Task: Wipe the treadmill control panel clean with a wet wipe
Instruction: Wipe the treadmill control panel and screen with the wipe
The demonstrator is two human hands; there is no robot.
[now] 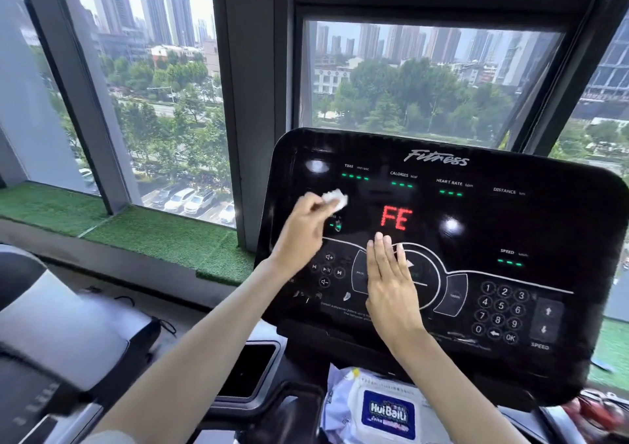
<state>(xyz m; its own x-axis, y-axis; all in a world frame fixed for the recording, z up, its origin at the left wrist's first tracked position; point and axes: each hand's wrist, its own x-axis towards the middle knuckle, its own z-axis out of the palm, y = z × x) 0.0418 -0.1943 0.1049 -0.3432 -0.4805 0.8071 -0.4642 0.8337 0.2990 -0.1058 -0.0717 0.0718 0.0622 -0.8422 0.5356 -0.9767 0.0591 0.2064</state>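
Tall windows (pixel 146 103) are filling the background, showing high-rise towers, trees and parked cars, and a strip of green artificial turf (pixel 163 236) is lying along the sill to the left of the treadmill control panel (pixel 510 226). Lower left of the panel, part of a neighbouring grey and black machine (pixel 68 334) is showing, blurred.

The person's left hand (pixel 303 236) is reaching up over the panel's left side, its fingers pinched around a crumpled white wet wipe (pixel 335 199) and pressing it against the glossy black surface just below and left of the TIME readout (pixel 355 171). The wipe is sitting at the upper left of the panel, left of the red FE letters (pixel 396 218) glowing at the centre.

The right hand (pixel 391 287) is lying flat and released, fingers straight and together, over the round start button area (pixel 417 270) in the lower middle of the panel, its fingertips (pixel 378 239) pointing up just below the FE letters. Whether the palm is actually touching the panel cannot be told.

Farther right, the panel is showing CALORIES, HEART RATE and DISTANCE readouts along the top, a SPEED readout (pixel 510 256) at mid height, and a number keypad (pixel 500 311) at the lower right with arrow keys beside it.

Below the panel, in the console tray, a pack of wet wipes (pixel 384 409) with a blue label is lying under the right forearm.
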